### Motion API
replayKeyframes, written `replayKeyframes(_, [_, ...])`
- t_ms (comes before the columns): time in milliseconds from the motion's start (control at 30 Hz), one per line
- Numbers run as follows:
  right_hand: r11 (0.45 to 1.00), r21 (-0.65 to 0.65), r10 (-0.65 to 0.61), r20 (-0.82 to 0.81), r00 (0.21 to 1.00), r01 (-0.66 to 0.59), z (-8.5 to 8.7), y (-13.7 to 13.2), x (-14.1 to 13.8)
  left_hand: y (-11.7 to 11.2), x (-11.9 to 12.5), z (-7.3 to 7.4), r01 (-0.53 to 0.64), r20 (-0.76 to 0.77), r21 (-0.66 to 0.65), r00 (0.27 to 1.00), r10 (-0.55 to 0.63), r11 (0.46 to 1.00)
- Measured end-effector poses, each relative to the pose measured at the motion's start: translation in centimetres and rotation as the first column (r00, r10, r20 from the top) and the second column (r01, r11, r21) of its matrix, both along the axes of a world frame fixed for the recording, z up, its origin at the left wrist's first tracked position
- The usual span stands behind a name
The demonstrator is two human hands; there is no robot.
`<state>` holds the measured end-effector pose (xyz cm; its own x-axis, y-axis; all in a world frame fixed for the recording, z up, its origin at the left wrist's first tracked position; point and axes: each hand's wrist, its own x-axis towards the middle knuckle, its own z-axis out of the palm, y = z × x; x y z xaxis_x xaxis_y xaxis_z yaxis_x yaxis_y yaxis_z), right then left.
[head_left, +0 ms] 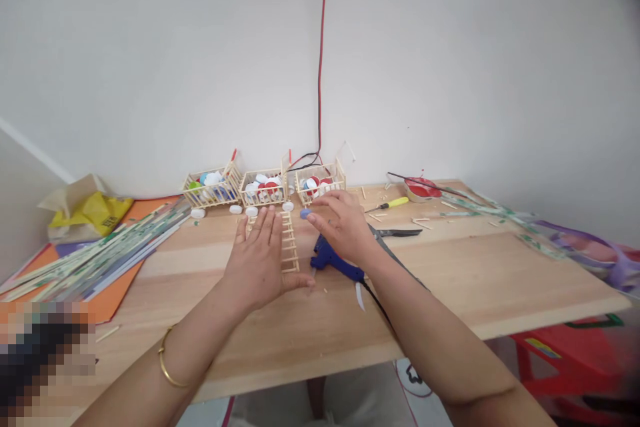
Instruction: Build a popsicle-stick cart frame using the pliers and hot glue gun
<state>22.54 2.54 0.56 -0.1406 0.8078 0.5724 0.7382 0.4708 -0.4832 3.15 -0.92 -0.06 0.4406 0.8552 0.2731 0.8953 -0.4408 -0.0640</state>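
Observation:
My left hand (260,257) lies flat, fingers stretched, over a small ladder-like frame of thin wooden sticks (290,243), covering its left part. My right hand (343,223) hovers with curved fingers and thumb apart in front of a stick cart (320,181) filled with bottle caps. A blue bottle cap (305,213) shows right by its thumb tip; whether they touch I cannot tell. Under the right hand and wrist lies a blue glue gun (337,261), partly hidden. Two more cap-filled stick carts, one in the middle (263,188) and one at left (213,187), stand on white cap wheels.
Bundled paper strips and sticks (120,247) lie at left by a yellow bag (97,213). To the right are black scissors (400,233), a yellow-handled tool (395,203) and a red bowl (423,189). A red stool (575,353) stands below the table (475,280).

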Motion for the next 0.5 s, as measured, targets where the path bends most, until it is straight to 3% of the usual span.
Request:
replayKeyframes(300, [1.0,0.013,-0.008,-0.024,1.0,0.009,0.0,0.28,0.25,0.15,-0.2,-0.89,-0.054,-0.015,-0.012,0.998,0.054,0.998])
replayKeyframes(500, [1.0,-0.024,0.012,-0.007,1.0,-0.012,0.07,0.14,0.29,0.24,-0.08,-0.43,-0.017,0.141,0.006,0.99,0.015,1.0])
